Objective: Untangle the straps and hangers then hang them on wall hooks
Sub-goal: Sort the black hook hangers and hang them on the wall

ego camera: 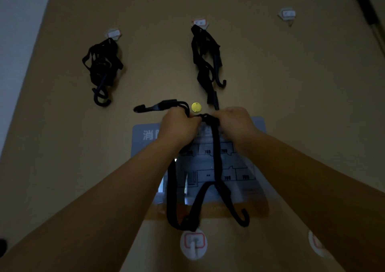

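- Gripping black strap (216, 151) at its knot with left hand (179, 126) and right hand (235, 123), fingers curled round it, before door (291, 84), below hung bundle (204, 76).
- Likely fault: tightening knot by hard pulling.
- Likely fault: dangling hook (243, 217) snagging lower loop (171, 188).

Left hand (179, 126) and right hand (237, 123) are bare, forearms (125, 180) too.

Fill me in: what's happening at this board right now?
A person's left hand and right hand grip a black strap at a bunched spot; its loops and end hook dangle below. The left bundle and middle bundle already hang on upper wall hooks; the upper right hook is bare.
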A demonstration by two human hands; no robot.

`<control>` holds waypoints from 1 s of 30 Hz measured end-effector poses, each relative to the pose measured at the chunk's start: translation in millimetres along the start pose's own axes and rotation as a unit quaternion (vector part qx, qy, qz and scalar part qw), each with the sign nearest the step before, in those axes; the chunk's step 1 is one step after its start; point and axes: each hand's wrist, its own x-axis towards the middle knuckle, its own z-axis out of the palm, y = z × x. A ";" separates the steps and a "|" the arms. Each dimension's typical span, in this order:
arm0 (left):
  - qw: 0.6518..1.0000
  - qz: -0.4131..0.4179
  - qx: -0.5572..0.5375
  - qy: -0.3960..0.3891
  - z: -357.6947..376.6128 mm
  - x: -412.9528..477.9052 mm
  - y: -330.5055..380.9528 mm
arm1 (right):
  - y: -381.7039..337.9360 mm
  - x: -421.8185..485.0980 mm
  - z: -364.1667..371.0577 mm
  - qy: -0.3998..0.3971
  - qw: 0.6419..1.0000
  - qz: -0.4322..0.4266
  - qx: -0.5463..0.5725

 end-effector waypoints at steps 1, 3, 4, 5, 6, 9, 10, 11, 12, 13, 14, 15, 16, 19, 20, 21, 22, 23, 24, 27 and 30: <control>1.000 0.003 0.003 0.015 0.7 3.9 1.8 | -1.0 0.5 -1.1 -0.004 1.000 0.003 0.001; 0.999 -0.002 0.002 0.040 3.0 10.1 6.7 | -3.2 -1.2 -2.9 -0.011 1.000 -0.004 -0.003; 0.999 -0.008 -0.001 0.051 4.4 13.2 8.0 | -4.1 -3.0 -3.7 -0.013 1.000 -0.018 -0.013; 0.998 -0.017 -0.008 0.060 5.3 15.7 9.1 | -5.3 -4.6 -4.7 -0.018 0.999 -0.033 -0.026; 0.997 -0.028 -0.018 0.065 5.8 17.0 9.3 | -7.0 -6.5 -6.2 -0.028 0.998 -0.047 -0.036; 0.996 -0.060 -0.060 0.031 7.9 11.7 6.3 | -11.3 -9.3 -12.3 -0.041 0.995 -0.068 -0.052; 0.995 -0.066 -0.078 0.009 9.0 6.6 5.1 | -12.3 -9.9 -15.0 -0.036 0.995 -0.078 -0.056; 0.992 -0.070 -0.099 -0.017 9.8 -0.7 4.6 | -12.9 -10.8 -17.5 -0.031 0.994 -0.087 -0.056; 0.989 -0.077 -0.121 -0.044 10.7 -8.3 3.8 | -13.0 -12.3 -19.3 -0.029 0.994 -0.094 -0.052; 0.985 -0.080 -0.136 -0.069 10.9 -16.8 4.4 | -12.1 -14.5 -20.8 -0.031 0.994 -0.097 -0.049; 0.983 -0.081 -0.141 -0.087 10.7 -25.6 6.1 | -10.4 -17.2 -21.7 -0.036 0.994 -0.096 -0.049; 0.982 -0.082 -0.138 -0.099 10.0 -34.2 8.5 | -8.4 -20.6 -23.1 -0.040 0.994 -0.088 -0.052; 0.980 -0.090 -0.140 -0.105 9.9 -42.9 11.6 | -6.2 -26.4 -24.7 -0.046 0.995 -0.075 -0.053; 0.962 -0.137 -0.198 -0.129 14.3 -71.9 19.8 | 3.7 -55.0 -27.8 -0.086 0.996 -0.015 -0.021; 0.951 -0.156 -0.229 -0.136 16.6 -83.8 21.7 | 8.3 -69.8 -28.1 -0.097 0.995 0.010 0.008; 0.938 -0.175 -0.266 -0.140 19.1 -97.2 22.4 | 13.8 -87.8 -28.3 -0.101 0.993 0.038 0.052; 0.923 -0.191 -0.305 -0.139 21.8 -111.8 21.9 | 20.4 -108.1 -29.3 -0.101 0.988 0.067 0.100; 0.909 -0.204 -0.337 -0.138 25.0 -127.7 20.3 | 28.6 -128.7 -30.5 -0.094 0.983 0.086 0.135; 0.896 -0.219 -0.361 -0.137 29.0 -144.6 18.1 | 37.4 -149.6 -32.2 -0.085 0.980 0.098 0.150; 0.864 -0.275 -0.403 -0.124 45.7 -198.9 8.4 | 71.2 -207.1 -37.7 -0.072 0.976 0.130 0.158; 0.829 -0.340 -0.428 -0.121 62.9 -247.7 -4.1 | 103.1 -253.4 -48.7 -0.067 0.971 0.174 0.151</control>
